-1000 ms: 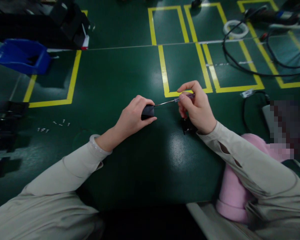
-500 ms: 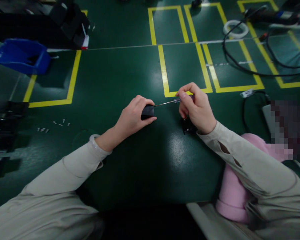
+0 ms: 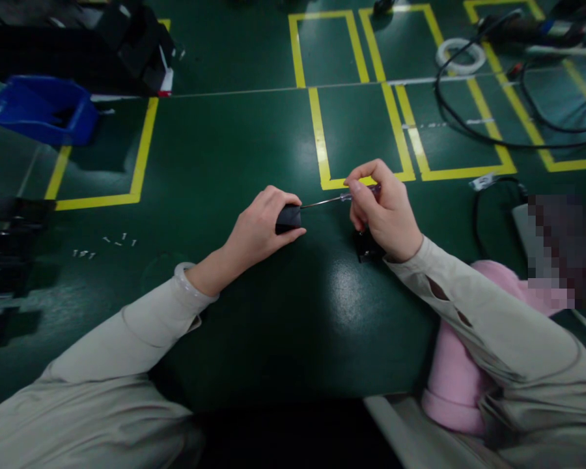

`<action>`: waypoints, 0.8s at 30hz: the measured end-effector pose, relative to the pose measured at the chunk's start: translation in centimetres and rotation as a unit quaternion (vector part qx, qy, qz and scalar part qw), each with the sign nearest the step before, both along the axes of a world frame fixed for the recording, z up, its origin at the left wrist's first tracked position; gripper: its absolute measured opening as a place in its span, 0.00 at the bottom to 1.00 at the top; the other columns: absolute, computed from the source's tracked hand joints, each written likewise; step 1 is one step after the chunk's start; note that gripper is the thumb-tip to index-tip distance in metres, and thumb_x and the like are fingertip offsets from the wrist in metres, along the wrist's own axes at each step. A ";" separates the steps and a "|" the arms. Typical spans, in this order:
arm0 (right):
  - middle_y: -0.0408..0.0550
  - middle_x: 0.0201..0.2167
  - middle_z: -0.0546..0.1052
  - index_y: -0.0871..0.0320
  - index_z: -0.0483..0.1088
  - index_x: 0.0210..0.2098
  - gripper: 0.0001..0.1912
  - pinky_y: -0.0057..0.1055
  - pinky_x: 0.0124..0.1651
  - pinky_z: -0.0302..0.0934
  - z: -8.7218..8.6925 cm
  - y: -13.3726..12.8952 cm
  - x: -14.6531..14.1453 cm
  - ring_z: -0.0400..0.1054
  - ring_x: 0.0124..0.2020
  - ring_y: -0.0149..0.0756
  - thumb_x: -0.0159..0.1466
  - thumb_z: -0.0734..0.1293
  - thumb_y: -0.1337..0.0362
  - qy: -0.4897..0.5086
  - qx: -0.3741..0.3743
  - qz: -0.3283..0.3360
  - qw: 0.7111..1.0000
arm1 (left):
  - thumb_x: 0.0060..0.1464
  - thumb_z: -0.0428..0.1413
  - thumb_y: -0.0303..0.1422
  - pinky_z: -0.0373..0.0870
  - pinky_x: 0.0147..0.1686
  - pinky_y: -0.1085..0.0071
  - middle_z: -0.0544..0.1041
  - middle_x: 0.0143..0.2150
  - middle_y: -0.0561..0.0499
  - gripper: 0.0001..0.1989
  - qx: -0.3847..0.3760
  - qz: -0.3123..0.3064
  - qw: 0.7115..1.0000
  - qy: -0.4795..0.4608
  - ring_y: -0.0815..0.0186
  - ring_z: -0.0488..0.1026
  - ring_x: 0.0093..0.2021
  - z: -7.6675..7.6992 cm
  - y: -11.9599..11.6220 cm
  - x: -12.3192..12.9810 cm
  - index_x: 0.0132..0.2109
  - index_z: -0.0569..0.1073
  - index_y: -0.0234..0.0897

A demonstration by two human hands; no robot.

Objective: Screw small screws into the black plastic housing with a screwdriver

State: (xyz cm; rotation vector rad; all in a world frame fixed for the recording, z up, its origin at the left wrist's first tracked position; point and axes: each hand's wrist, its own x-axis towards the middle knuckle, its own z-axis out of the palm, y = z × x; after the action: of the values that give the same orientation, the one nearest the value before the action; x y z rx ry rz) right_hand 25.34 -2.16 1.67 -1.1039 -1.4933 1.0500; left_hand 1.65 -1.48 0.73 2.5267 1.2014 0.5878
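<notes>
A small black block (image 3: 288, 219) is gripped between the thumb and fingers of my left hand (image 3: 260, 225), near the middle of the green table (image 3: 254, 339). My right hand (image 3: 383, 210) holds a screwdriver (image 3: 346, 196) by its clear handle. The thin metal shaft points left, and its tip meets the right end of the block. Under my right hand another black part (image 3: 366, 247) rests on the table, partly covered. Several small screws (image 3: 84, 253) are scattered on the table to the left of my left hand.
A blue bin (image 3: 46, 109) stands at the back left beside black equipment (image 3: 131, 45). Black parts (image 3: 4, 260) line the left edge. At the right are black cables (image 3: 469, 127), a white ring (image 3: 460, 56) and pink cloth (image 3: 452, 384). Yellow tape (image 3: 322, 140) marks rectangles.
My right hand has shifted very slightly upward at the fingers around the screwdriver handle. My left hand and the black block have stayed in place.
</notes>
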 end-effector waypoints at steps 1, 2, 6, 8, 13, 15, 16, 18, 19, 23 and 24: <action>0.31 0.15 0.58 0.52 0.61 0.39 0.10 0.27 0.13 0.46 0.0 0.0 0.0 0.56 0.11 0.24 0.69 0.64 0.54 0.001 -0.001 0.001 1.000 | 0.58 0.62 0.35 0.70 0.51 0.60 0.72 0.51 0.44 0.19 0.000 0.000 1.000 0.001 0.57 0.71 0.52 0.0 0.0 0.0 0.53 0.68 0.36; 0.31 0.15 0.59 0.51 0.61 0.41 0.10 0.27 0.13 0.47 -0.1 0.0 0.0 0.57 0.12 0.24 0.69 0.64 0.54 0.001 -0.002 0.003 1.000 | 0.58 0.62 0.35 0.70 0.51 0.60 0.72 0.51 0.44 0.19 0.000 0.000 1.000 0.002 0.57 0.71 0.52 0.1 0.0 0.0 0.53 0.68 0.36; 0.32 0.16 0.61 0.51 0.61 0.41 0.11 0.29 0.14 0.49 -0.1 0.0 0.0 0.57 0.13 0.25 0.68 0.65 0.52 0.003 -0.007 0.004 1.000 | 0.58 0.62 0.35 0.70 0.51 0.60 0.72 0.51 0.44 0.19 0.001 0.000 1.000 0.003 0.57 0.71 0.52 0.1 0.0 0.0 0.53 0.68 0.36; 0.31 0.15 0.59 0.51 0.61 0.39 0.13 0.29 0.13 0.47 -0.1 0.0 0.0 0.56 0.12 0.25 0.68 0.64 0.50 0.004 -0.008 0.003 1.000 | 0.58 0.62 0.35 0.70 0.52 0.60 0.72 0.51 0.44 0.19 0.000 0.000 1.000 0.002 0.56 0.71 0.52 0.1 0.0 0.0 0.53 0.68 0.36; 0.31 0.15 0.58 0.50 0.61 0.40 0.13 0.29 0.13 0.46 0.0 -0.1 0.0 0.56 0.12 0.25 0.68 0.65 0.50 -0.002 -0.001 0.004 1.000 | 0.57 0.62 0.35 0.70 0.51 0.60 0.72 0.51 0.44 0.18 -0.006 0.003 1.000 0.002 0.56 0.71 0.52 0.1 0.0 0.0 0.53 0.68 0.37; 0.31 0.16 0.60 0.50 0.61 0.42 0.12 0.29 0.14 0.48 0.1 -0.1 0.0 0.57 0.13 0.25 0.68 0.65 0.52 -0.002 -0.004 0.004 1.000 | 0.58 0.62 0.35 0.70 0.52 0.60 0.72 0.51 0.44 0.18 -0.007 0.002 1.000 0.003 0.57 0.71 0.52 0.1 0.0 0.1 0.53 0.68 0.37; 0.31 0.16 0.61 0.50 0.61 0.42 0.11 0.29 0.14 0.48 0.1 -0.1 0.0 0.57 0.13 0.25 0.68 0.65 0.52 -0.003 -0.006 0.003 1.000 | 0.58 0.62 0.35 0.70 0.52 0.60 0.72 0.51 0.44 0.18 -0.008 0.002 1.000 0.002 0.57 0.70 0.52 0.1 0.0 0.1 0.53 0.68 0.37; 0.32 0.16 0.60 0.51 0.61 0.40 0.11 0.30 0.14 0.48 0.1 -0.1 0.0 0.57 0.12 0.25 0.68 0.65 0.52 -0.001 -0.008 0.002 1.000 | 0.58 0.62 0.35 0.69 0.53 0.60 0.72 0.52 0.44 0.18 -0.009 0.001 1.000 0.001 0.57 0.70 0.53 0.1 0.0 0.1 0.53 0.68 0.37; 0.32 0.15 0.59 0.52 0.62 0.38 0.11 0.30 0.13 0.47 0.1 0.0 0.0 0.56 0.12 0.25 0.68 0.64 0.52 0.000 -0.006 0.001 1.000 | 0.58 0.61 0.35 0.69 0.53 0.60 0.72 0.52 0.44 0.18 -0.008 0.001 1.000 0.000 0.57 0.70 0.53 0.0 0.0 0.1 0.53 0.68 0.37; 0.31 0.15 0.57 0.52 0.62 0.38 0.12 0.29 0.13 0.45 0.0 0.0 0.0 0.56 0.11 0.25 0.69 0.64 0.51 -0.003 0.003 0.004 1.000 | 0.58 0.62 0.35 0.70 0.52 0.60 0.72 0.51 0.44 0.19 -0.001 0.000 1.000 0.000 0.57 0.70 0.52 -0.1 0.1 0.0 0.53 0.68 0.36; 0.31 0.15 0.58 0.51 0.62 0.40 0.11 0.29 0.13 0.46 -0.1 0.0 0.1 0.56 0.12 0.25 0.69 0.64 0.52 -0.003 0.003 0.004 1.000 | 0.58 0.62 0.35 0.70 0.52 0.60 0.72 0.51 0.44 0.19 0.000 -0.001 1.000 0.000 0.57 0.70 0.52 -0.1 0.1 0.0 0.53 0.68 0.36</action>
State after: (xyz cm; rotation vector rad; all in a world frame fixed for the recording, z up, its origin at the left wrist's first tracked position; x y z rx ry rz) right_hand 25.40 -2.20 1.62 -1.0986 -1.5070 1.0472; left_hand 1.66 -1.41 0.58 2.5278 1.1999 0.5864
